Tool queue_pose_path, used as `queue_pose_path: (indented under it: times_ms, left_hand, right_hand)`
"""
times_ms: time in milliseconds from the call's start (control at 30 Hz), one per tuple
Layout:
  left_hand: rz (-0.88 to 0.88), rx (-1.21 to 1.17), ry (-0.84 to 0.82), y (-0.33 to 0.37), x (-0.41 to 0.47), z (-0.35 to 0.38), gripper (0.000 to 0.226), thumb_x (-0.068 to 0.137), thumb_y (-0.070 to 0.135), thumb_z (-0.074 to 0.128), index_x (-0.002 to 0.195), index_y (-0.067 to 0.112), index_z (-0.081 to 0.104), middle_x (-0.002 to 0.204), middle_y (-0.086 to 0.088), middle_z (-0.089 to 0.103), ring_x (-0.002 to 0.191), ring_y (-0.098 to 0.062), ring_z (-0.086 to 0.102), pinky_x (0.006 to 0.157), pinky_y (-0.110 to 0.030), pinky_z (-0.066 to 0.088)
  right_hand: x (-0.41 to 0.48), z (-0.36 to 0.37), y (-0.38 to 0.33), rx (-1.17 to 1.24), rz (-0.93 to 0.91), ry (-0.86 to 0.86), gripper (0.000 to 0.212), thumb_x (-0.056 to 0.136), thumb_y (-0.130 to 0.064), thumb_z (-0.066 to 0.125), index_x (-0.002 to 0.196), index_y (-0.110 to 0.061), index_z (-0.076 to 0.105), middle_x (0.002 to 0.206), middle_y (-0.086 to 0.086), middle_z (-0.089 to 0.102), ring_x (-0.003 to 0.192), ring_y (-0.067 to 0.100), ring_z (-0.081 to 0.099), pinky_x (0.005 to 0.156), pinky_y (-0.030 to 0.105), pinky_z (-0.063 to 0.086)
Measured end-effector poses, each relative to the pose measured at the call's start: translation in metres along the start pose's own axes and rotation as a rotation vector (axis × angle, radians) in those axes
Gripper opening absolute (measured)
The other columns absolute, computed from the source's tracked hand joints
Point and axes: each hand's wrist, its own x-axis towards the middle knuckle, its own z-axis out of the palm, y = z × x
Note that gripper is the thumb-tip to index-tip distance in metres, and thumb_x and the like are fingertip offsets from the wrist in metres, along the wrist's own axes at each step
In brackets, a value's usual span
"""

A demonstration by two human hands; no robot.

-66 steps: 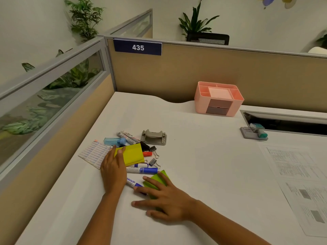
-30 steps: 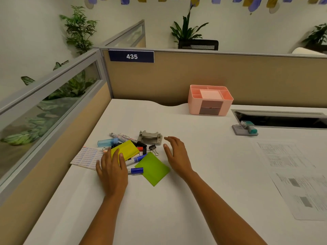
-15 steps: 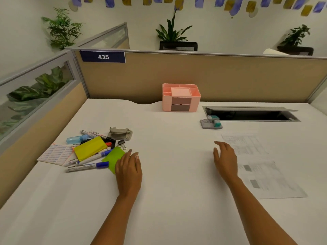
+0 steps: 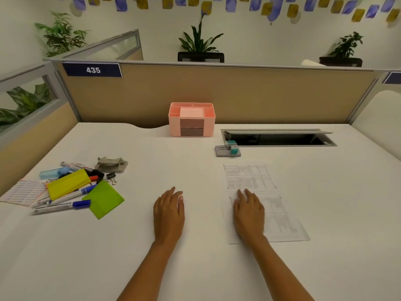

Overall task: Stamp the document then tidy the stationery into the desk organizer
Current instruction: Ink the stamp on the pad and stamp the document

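From my remote seat I am seeing both hands lying flat and empty on the white desk (image 4: 195, 268), nearest the camera. The left hand (image 4: 168, 213) is resting palm down on bare desk, fingers together and stretched out, gripping nothing. The right hand (image 4: 249, 216) is lying palm down with fingers extended on the left part of the printed document (image 4: 280, 213), pressing on the sheet without grasping it.

Off to the left, well apart from the left hand, the loose stationery is sitting in a heap: a green sticky pad (image 4: 104, 199), a yellow pad (image 4: 68, 184) lying over blue-capped markers (image 4: 63, 206), a sheet of labels (image 4: 22, 192), a pale blue item (image 4: 53, 172), a binder clip (image 4: 111, 177) and a grey hole punch (image 4: 112, 165).

Farther out, just beyond the top edge of the document, the stamp (image 4: 231, 146) with its teal parts is standing on a grey pad (image 4: 221, 151), beside an open cable hatch (image 4: 277, 139). The pink desk organizer (image 4: 192, 119) is standing at the back against the tan partition (image 4: 260, 94), which is carrying a plate reading 435 (image 4: 93, 70).
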Motion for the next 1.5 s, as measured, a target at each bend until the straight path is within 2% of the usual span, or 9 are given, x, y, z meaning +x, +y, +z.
queue_pose_path:
  times_ms: [200,300,433,567,733,867,967,1167,1500]
  left_hand:
    - [0.128,-0.023,-0.143,0.041,0.007,0.025,0.034,0.094,0.024,0.04,0.121,0.014,0.058,0.136,-0.006,0.052,0.128,-0.022,0.046,0.111,-0.035,0.029]
    - [0.18,-0.021,-0.269,0.054,0.01,0.04,0.042,0.096,0.033,0.031,0.133,0.02,0.045,0.147,0.0,0.038,0.138,-0.016,0.031,0.115,-0.029,0.018]
    - [0.218,0.037,-0.373,0.061,0.01,0.055,0.056,0.089,0.038,0.017,0.139,0.022,0.036,0.151,0.002,0.032,0.141,-0.015,0.026,0.116,-0.027,0.015]
    - [0.239,0.094,-0.31,0.056,0.012,0.065,0.057,0.089,0.038,0.016,0.133,0.018,0.046,0.142,-0.002,0.045,0.134,-0.021,0.04,0.111,-0.034,0.029]
    - [0.233,0.083,-0.311,0.052,0.015,0.066,0.054,0.091,0.039,0.018,0.135,0.02,0.044,0.145,0.0,0.042,0.136,-0.018,0.036,0.112,-0.03,0.025]
    - [0.198,0.04,-0.324,0.053,0.022,0.064,0.044,0.096,0.036,0.029,0.138,0.024,0.038,0.148,0.005,0.035,0.139,-0.013,0.029,0.114,-0.025,0.015]
    - [0.159,0.014,-0.306,0.055,0.04,0.066,0.042,0.096,0.037,0.033,0.137,0.026,0.038,0.149,0.006,0.033,0.139,-0.011,0.027,0.116,-0.026,0.015]
    - [0.108,-0.003,-0.286,0.061,0.082,0.075,0.041,0.096,0.036,0.036,0.135,0.026,0.04,0.149,0.004,0.035,0.138,-0.013,0.03,0.116,-0.029,0.018]
    - [0.048,-0.041,-0.27,0.061,0.136,0.103,0.04,0.096,0.033,0.038,0.134,0.022,0.042,0.147,0.001,0.038,0.136,-0.016,0.034,0.114,-0.032,0.023]
  right_hand:
    - [0.016,-0.011,-0.002,0.1,-0.043,0.075,0.044,0.099,-0.032,0.032,0.142,-0.022,0.035,0.151,0.002,0.033,0.14,0.021,0.027,0.115,0.037,0.022]
    - [0.03,-0.018,0.027,0.008,-0.022,0.105,0.043,0.098,-0.032,0.034,0.139,-0.022,0.039,0.149,0.003,0.037,0.139,0.024,0.03,0.115,0.038,0.022]
    - [0.036,-0.016,0.05,-0.075,0.0,-0.011,0.045,0.099,-0.035,0.03,0.143,-0.024,0.033,0.153,0.003,0.029,0.142,0.025,0.023,0.117,0.039,0.017]
    - [0.036,-0.01,0.049,-0.109,-0.007,-0.011,0.048,0.099,-0.039,0.024,0.144,-0.025,0.029,0.154,0.003,0.026,0.143,0.025,0.02,0.117,0.038,0.016]
    - [0.038,-0.009,0.045,-0.059,-0.013,0.032,0.064,0.088,-0.047,0.011,0.14,-0.022,0.039,0.149,0.006,0.036,0.139,0.027,0.031,0.114,0.041,0.023]
    - [0.051,-0.015,0.034,0.192,0.003,0.159,0.04,0.096,-0.037,0.037,0.13,-0.02,0.049,0.137,0.005,0.05,0.127,0.023,0.044,0.107,0.037,0.036]
    - [0.078,-0.023,0.013,0.329,0.01,0.188,0.036,0.094,-0.036,0.045,0.127,-0.021,0.05,0.135,0.002,0.051,0.124,0.019,0.047,0.103,0.033,0.041]
    - [0.145,-0.027,-0.023,0.273,-0.017,0.118,0.044,0.093,-0.037,0.048,0.133,-0.02,0.043,0.141,0.004,0.045,0.126,0.021,0.045,0.103,0.032,0.041]
    - [0.197,-0.007,-0.031,0.19,-0.088,0.116,0.037,0.093,-0.031,0.052,0.127,-0.018,0.048,0.131,0.008,0.047,0.117,0.022,0.048,0.095,0.028,0.045]
